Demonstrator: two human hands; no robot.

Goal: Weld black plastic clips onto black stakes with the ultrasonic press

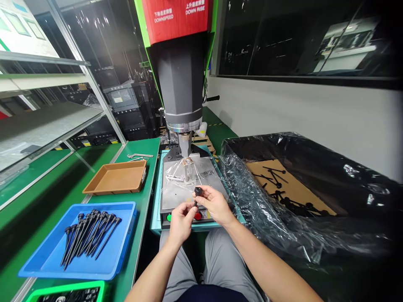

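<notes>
In front of the press [179, 79], my two hands hold a small black part with a thick round head [198, 191]. My right hand [217, 205] has its fingers closed around the head. My left hand [181, 222] pinches the thin stem below it; the lower end of the stem is hidden by the fingers. Just beyond my hands, a clear fixture [189, 171] stands on the press's metal plate [173, 201], under the press head. A green button [169, 217] and a red button [197, 216] sit on the front of the base.
On the green bench at left, a blue tray [127, 243] holds several black long-stemmed parts [90, 230]. Beyond it are a brown tray [110, 178] and a wrench [140, 156]; nearer is a green bin [102, 289]. To my right, a plastic-lined box [302, 247] contains similar parts on cardboard [291, 184].
</notes>
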